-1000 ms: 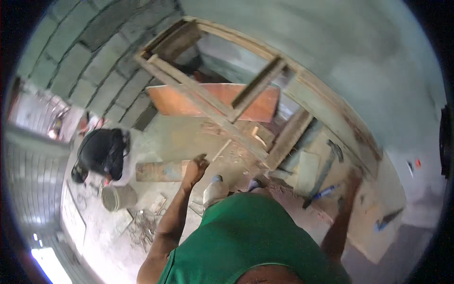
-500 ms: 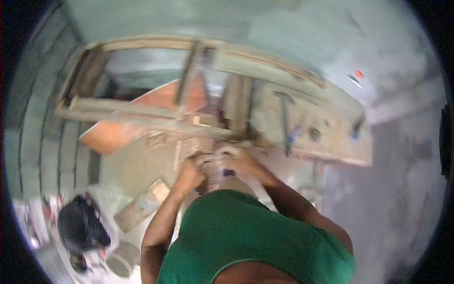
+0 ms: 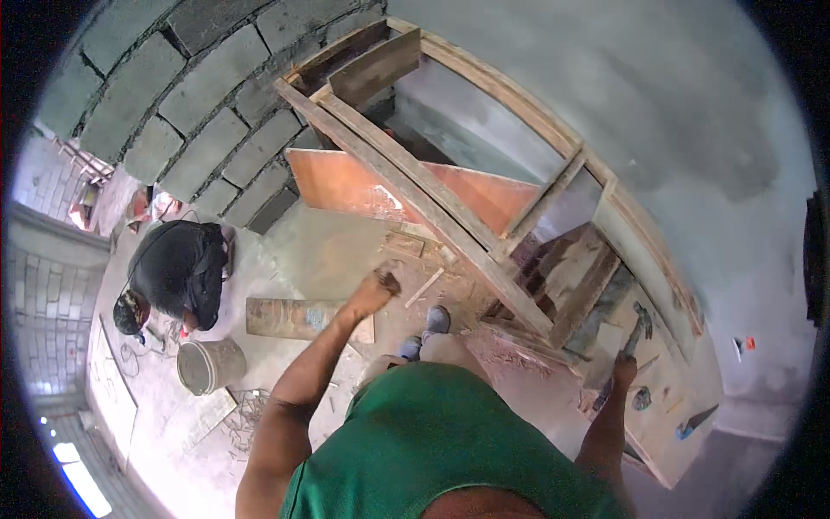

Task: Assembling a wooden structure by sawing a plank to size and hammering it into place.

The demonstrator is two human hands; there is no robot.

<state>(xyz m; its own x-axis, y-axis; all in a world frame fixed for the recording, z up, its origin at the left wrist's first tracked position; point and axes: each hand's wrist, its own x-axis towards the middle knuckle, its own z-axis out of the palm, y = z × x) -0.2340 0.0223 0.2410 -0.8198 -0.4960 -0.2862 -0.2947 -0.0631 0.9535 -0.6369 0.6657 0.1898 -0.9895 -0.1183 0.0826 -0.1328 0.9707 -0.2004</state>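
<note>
At the right, my right hand [image 3: 624,370] is closed around the handle of a hammer [image 3: 642,322] over the wooden tabletop [image 3: 666,445]. My left hand [image 3: 372,292] is curled shut in front of me, above the floor; a dark patch shows at its fingers, but what it holds, if anything, is unclear. Beyond my hands stands a wooden frame [image 3: 432,212] of long rails and short crosspieces. An orange-brown board [image 3: 346,183] slants through it. On the tabletop lie a small round dark item [image 3: 641,399] and a blue-handled tool [image 3: 692,424].
A person in dark clothes [image 3: 177,268] crouches at the left, near a bucket [image 3: 212,367]. A worn plank [image 3: 290,319] and a thin wood strip [image 3: 424,288] lie on the floor. A block wall [image 3: 203,104] rises at the far left.
My hands were close together near the frame; now they are wide apart. My right hand has taken hold of the hammer lying on the tabletop. The view has turned leftward.
</note>
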